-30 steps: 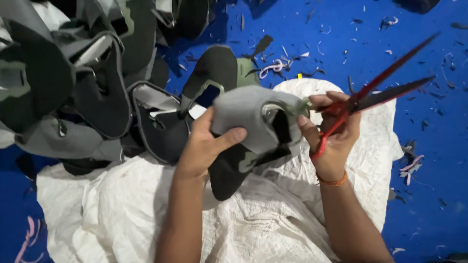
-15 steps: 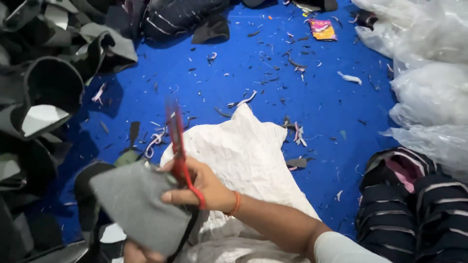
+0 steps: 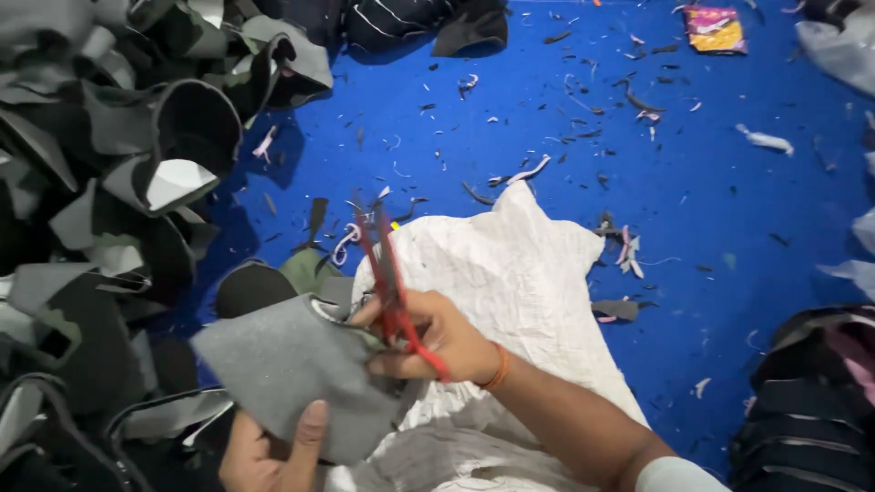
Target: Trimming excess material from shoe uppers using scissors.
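Note:
My left hand point(image 3: 269, 446) grips a grey felt-like shoe upper piece point(image 3: 292, 364) from below, thumb pressed on its face. My right hand point(image 3: 437, 342) holds red-handled scissors point(image 3: 387, 282) with the blades pointing up and away, close to the piece's upper right edge. An orange band sits on my right wrist. Both hands work over a white woven sack point(image 3: 510, 273) spread on the blue floor.
A big heap of grey and black shoe uppers point(image 3: 100, 210) fills the left side. Trimmed scraps point(image 3: 583, 109) litter the blue floor point(image 3: 711, 182). Dark striped pieces point(image 3: 811, 401) lie at the lower right, clear plastic bags point(image 3: 838, 46) at the upper right.
The view swung right and up, away from the heap. The scissors turned from pointing right to pointing upward, and the grey piece moved lower left in view, still held by both hands.

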